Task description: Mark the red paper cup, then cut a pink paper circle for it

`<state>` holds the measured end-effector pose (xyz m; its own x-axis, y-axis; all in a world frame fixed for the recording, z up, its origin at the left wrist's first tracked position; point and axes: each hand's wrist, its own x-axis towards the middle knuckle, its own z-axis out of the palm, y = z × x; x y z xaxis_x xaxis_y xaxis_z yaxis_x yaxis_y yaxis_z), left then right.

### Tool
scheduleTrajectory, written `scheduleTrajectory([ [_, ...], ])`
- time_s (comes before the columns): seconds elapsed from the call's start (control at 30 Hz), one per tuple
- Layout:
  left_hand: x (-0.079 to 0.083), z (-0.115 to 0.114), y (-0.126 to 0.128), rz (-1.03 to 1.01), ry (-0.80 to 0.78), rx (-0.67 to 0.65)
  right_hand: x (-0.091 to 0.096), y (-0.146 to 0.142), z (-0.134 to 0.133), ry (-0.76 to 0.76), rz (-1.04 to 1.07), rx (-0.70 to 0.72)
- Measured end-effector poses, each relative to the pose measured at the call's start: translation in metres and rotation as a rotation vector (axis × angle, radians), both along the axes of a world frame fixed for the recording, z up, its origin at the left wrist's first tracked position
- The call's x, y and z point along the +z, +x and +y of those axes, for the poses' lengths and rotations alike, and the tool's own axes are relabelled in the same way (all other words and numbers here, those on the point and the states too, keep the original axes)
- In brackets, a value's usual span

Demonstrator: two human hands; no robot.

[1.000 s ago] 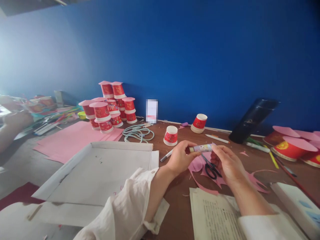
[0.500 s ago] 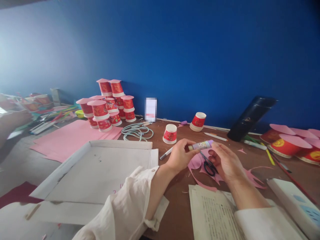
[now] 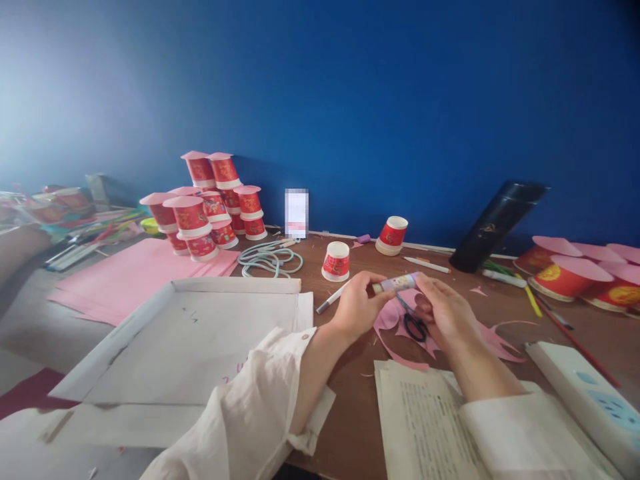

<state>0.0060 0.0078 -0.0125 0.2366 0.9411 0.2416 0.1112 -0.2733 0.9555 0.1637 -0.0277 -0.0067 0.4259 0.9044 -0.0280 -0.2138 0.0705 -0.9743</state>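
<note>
Between both hands is a small pastel glue stick (image 3: 399, 283) with a printed wrapper, lying nearly level above the table. My left hand (image 3: 357, 307) is closed on its left end. At the purple right end, the fingers of my right hand (image 3: 444, 308) pinch it. Black-handled scissors (image 3: 415, 328) lie below the hands among pink paper scraps (image 3: 389, 319). Just beyond my left hand stands an upside-down red paper cup (image 3: 336, 263); another pair of nested-looking red cups (image 3: 393, 235) is near the wall. A grey-tipped white pen (image 3: 330, 300) is partly hidden by my left hand.
Stacked red cups with pink paper tops (image 3: 193, 220) stand at left behind a white box lid (image 3: 200, 347). More topped cups (image 3: 570, 270), a black flask (image 3: 495, 230) and a power strip (image 3: 585, 393) are at right. Printed sheets (image 3: 415, 420) lie in front; another person's arm (image 3: 20, 257) shows far left.
The view has shifted slightly, so the table items sit a little differently in frame. Both hands keep hold of the glue stick, which has barely moved between them.
</note>
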Motion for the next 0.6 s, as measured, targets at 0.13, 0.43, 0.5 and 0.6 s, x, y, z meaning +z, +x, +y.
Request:
scheduleTrajectory([
  [0.13, 0.0028, -0.0028, 0.0016, -0.029, -0.029, -0.014, -0.0048, -0.0026, 0.0037, 0.017, 0.031, -0.06],
  [0.43, 0.0041, 0.0022, 0.0001, -0.055, -0.155, -0.023, 0.0016, -0.0013, -0.0012, 0.062, 0.101, 0.145],
  [0.5, 0.0048, 0.0017, 0.0003, -0.062, -0.177, -0.043, 0.0019, -0.0018, -0.0007, 0.076, 0.127, 0.094],
  [0.6, 0.007, 0.0001, 0.0005, -0.069, -0.209, -0.062, 0.002, -0.0037, -0.0004, 0.071, 0.157, 0.066],
])
